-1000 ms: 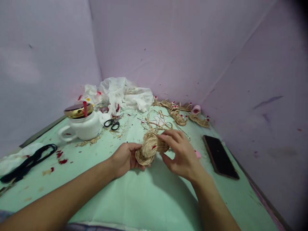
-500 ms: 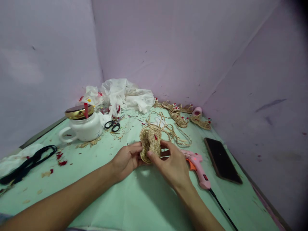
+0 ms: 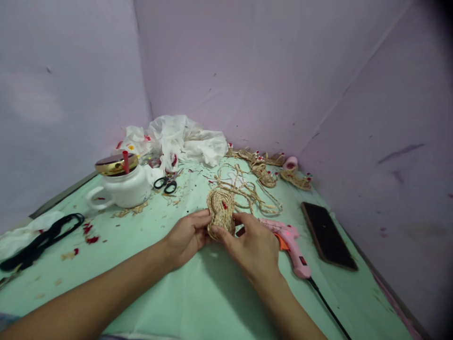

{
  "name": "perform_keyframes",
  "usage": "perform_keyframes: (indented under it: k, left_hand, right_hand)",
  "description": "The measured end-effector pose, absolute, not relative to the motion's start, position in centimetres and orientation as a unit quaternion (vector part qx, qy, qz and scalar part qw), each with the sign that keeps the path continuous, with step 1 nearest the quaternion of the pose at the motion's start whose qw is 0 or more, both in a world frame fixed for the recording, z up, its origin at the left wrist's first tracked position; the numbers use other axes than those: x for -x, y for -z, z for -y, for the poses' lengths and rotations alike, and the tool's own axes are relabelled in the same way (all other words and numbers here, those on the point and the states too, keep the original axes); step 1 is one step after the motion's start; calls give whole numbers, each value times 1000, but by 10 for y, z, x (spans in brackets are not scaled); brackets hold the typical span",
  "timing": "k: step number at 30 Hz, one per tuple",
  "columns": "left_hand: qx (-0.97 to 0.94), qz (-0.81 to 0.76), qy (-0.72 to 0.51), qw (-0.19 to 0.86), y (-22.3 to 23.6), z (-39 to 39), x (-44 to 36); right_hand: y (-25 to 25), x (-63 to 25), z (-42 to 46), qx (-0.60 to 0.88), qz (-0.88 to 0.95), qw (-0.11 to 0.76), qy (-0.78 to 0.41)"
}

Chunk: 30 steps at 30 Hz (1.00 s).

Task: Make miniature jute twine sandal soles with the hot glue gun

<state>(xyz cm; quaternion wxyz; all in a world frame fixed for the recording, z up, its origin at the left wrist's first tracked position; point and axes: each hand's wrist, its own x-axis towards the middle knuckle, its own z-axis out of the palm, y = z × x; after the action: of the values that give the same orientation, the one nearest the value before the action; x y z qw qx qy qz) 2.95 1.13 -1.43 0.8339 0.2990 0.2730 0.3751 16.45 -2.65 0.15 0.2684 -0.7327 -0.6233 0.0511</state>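
Observation:
A small sole-shaped piece of coiled jute rope (image 3: pixel 221 211) with a red dot on it stands tilted above the green table (image 3: pixel 198 297). My left hand (image 3: pixel 186 236) pinches its near left edge. My right hand (image 3: pixel 253 248) grips its near right edge with thumb and fingers. Loose jute cord (image 3: pixel 253 193) trails from the piece toward the back. A pink glue gun (image 3: pixel 292 248) lies just right of my right hand.
A white mug with a gold lid (image 3: pixel 120 182) stands at the left, black scissors (image 3: pixel 165 183) beside it. Crumpled white plastic (image 3: pixel 180 139) fills the back corner. Several finished jute pieces (image 3: pixel 269 172) lie at the back right. A dark phone (image 3: pixel 327 233) lies right; a black strap (image 3: pixel 38 241) lies far left.
The jute piece has turned from lying sideways to standing with its flat face toward me. My right hand dropped from on top of it to its near edge, uncovering the glue gun.

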Motion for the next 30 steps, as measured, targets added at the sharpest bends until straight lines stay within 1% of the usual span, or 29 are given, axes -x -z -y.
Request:
perform_keyframes:
  k: [6,10,12,16,18,21,23,30]
  left_hand:
    - [-308,-287,-364,831,13,-10,-30]
    - [-317,-287,-356,831,14,-9,-30]
    - [-318,-286,-353,832,15,-11,-29]
    - [-326,-297,-344,829,19,-15,-25]
    - [-351,-306,-338,818,19,-16,-23]
    - [-399,-324,-338,788,18,-15,-22]
    - [-412,-344,-350,768,16,-15,-21]
    - [-356,-432,-400,726,12,-21,-19]
  right_hand:
    - [-4,-168,23,728,607,294,-121]
    - [-1,-168,20,695,629,300,-177]
    - [-1,-169,18,666,616,335,-254]
    - [-6,-172,17,571,539,427,-448]
    - [-9,-173,18,521,506,444,-525]
    - [-12,-173,20,467,467,440,-609]
    - [-13,-175,20,455,449,438,-632]
    - [-19,-196,15,550,393,433,-596]
